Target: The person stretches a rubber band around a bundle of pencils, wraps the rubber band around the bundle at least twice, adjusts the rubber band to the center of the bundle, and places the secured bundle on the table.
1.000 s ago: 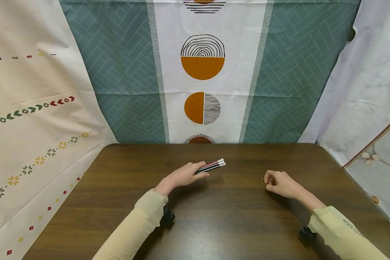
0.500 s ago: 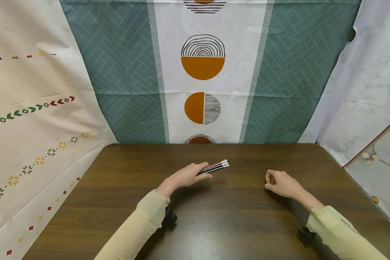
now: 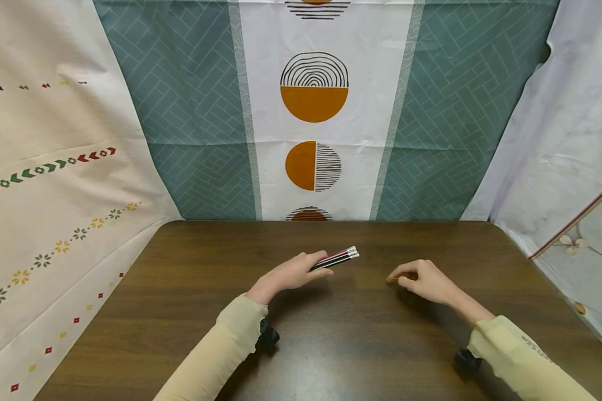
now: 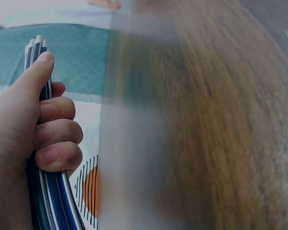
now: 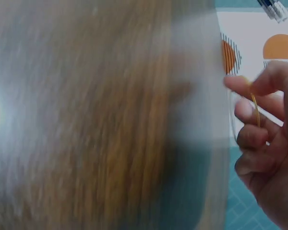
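Observation:
In the head view, my left hand (image 3: 295, 272) grips a bundle of pencils (image 3: 342, 258) above the table, their white-tipped ends pointing right. The left wrist view shows its fingers (image 4: 57, 132) curled round dark, striped pencils (image 4: 53, 201), with the thumb lying along them. Across a gap to the right, my right hand (image 3: 430, 283) is held over the table. Its thumb and index finger pinch a thin yellowish rubber band (image 5: 256, 108), which hangs down past the curled other fingers in the right wrist view. The pencils' tips (image 5: 277, 12) also appear there, apart from this hand.
A brown wooden table (image 3: 341, 345) lies under both hands. A green and white patterned cloth (image 3: 195, 139) hangs behind its far edge, with a cream cloth (image 3: 55, 167) on the left and a pale marbled one (image 3: 562, 139) on the right.
My left hand has shifted slightly right with the pencils. The right hand has moved left towards them, its index finger and thumb now reaching out further with the rubber band.

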A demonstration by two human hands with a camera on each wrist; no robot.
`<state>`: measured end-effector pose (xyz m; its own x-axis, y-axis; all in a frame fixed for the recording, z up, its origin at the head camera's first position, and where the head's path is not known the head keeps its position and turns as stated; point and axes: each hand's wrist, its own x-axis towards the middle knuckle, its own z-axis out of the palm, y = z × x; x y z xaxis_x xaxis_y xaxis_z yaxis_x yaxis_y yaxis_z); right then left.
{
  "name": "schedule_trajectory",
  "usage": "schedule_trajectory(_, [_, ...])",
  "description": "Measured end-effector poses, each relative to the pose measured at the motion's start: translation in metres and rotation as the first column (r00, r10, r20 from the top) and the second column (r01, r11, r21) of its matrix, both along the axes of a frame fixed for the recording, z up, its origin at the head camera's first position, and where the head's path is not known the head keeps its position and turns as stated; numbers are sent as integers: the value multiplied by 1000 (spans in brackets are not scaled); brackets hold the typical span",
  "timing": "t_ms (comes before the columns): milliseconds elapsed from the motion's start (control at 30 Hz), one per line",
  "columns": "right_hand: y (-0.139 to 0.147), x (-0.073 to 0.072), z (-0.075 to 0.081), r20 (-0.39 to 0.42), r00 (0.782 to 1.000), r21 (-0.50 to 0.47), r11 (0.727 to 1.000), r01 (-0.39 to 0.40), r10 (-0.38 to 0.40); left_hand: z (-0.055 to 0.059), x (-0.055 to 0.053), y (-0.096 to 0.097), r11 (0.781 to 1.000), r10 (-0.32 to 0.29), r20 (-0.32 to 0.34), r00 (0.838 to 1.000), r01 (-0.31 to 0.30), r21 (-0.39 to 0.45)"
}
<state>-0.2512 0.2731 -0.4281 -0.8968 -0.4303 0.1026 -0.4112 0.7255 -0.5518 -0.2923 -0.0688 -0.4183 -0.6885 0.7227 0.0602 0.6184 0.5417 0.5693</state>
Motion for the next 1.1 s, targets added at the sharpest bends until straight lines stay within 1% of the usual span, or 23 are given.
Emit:
schedule_trajectory(133, [-8, 1, 3, -15, 999, -74, 996, -51, 50, 0, 0, 0, 1000, -5, 16, 1000, 5, 0])
schedule_trajectory(267, [-16, 4, 7, -55, 994, -110, 989, -97, 91, -1, -1, 0, 1000, 3, 28, 1000, -3, -8])
schedule_trajectory(333, [-20, 5, 9, -59, 994, -120, 988, -97, 90, -1, -2, 0, 1000, 4, 34, 999, -4, -11])
schedule_trajectory(500, [-33, 7, 15, -67, 997, -142, 989, -50, 40, -3, -2, 1, 1000, 3, 53, 999, -2, -24])
schedule_trajectory(600, [-42, 8, 20, -87, 996, -119, 993, -15, 4, -4, -1, 2, 999, 5, 70, 998, -3, -38])
schedule_trajectory(767, [-58, 7, 28, -76, 997, -81, 997, 10, -17, -4, 0, 4, 998, -9, 81, 997, 14, -57])
schedule_trajectory(833, [-64, 6, 31, -79, 997, -58, 998, -3, -1, -5, 0, 6, 998, -22, 82, 996, 27, -59])
schedule_trajectory(967, [-77, 4, 36, -88, 995, 1, 999, -51, 51, -5, 1, 8, 997, -55, 110, 992, 61, -50])
schedule_trajectory(1100, [-89, -1, 38, -116, 989, 49, 995, -82, 88, -3, 4, 10, 995, -80, 126, 989, 87, -51])
